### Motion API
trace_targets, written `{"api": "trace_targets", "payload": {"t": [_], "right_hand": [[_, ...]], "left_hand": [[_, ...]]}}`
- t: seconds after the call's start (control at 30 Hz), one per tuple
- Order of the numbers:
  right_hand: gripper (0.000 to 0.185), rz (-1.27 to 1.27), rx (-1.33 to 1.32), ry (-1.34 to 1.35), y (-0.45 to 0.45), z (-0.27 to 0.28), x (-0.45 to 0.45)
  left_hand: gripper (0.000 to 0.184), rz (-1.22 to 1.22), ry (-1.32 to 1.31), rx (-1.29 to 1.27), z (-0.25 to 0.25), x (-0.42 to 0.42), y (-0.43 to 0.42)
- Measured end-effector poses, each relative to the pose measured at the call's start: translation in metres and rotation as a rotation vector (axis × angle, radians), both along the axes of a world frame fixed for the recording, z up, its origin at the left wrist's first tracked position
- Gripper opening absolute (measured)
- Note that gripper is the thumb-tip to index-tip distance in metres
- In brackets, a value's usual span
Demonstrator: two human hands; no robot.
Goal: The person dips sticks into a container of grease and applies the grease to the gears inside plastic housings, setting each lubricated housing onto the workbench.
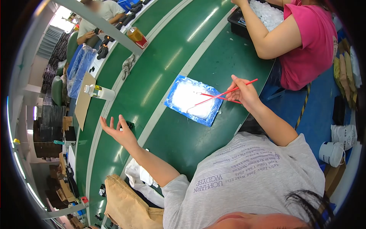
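The right hand (245, 92) grasps a thin red stick (225, 92), crossed by a second thin red stick (209, 95), over a bright white rectangular pad with crinkled blue borders (182, 95) near the green desk's (169, 135) near edge; the left hand (116, 129), released, fingers spread, is beside a small black object (130, 125)

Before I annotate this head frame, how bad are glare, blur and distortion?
Head view: strong fisheye, the green table bowing into curves, corners dark. Head view: the white middle of the blue-edged panel looks blown out; pale light streaks glare off the table. Head view: left hand and right hand look fairly sharp.
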State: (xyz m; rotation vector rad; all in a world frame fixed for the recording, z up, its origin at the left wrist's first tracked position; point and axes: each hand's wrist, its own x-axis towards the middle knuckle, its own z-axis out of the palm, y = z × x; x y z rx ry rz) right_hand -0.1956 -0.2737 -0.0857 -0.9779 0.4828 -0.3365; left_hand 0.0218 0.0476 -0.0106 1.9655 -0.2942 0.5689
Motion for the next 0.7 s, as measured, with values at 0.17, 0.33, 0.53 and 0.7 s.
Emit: {"api": "trace_targets", "payload": {"t": [0.17, 0.33, 0.53, 0.7], "right_hand": [[0.04, -0.08, 0.122, -0.013, -0.011, -0.002, -0.005], [0.04, -0.139, 0.094, -0.083, -0.018, 0.01, -0.01], [0.047, -0.124, -0.287, -0.092, -0.002, 0.011, -0.012], [0.05, -0.003, -0.294, -0.03, 0.014, 0.01, -0.018]], "left_hand": [[0.064, -0.054, 0.008, -0.011, 0.0, -0.004, -0.006], [0.065, -0.08, 0.014, 0.01, -0.002, -0.004, -0.009], [0.064, -0.106, 0.017, 0.031, -0.004, -0.006, -0.015], [0.065, -0.097, -0.015, 0.049, -0.008, -0.004, -0.014]]}}
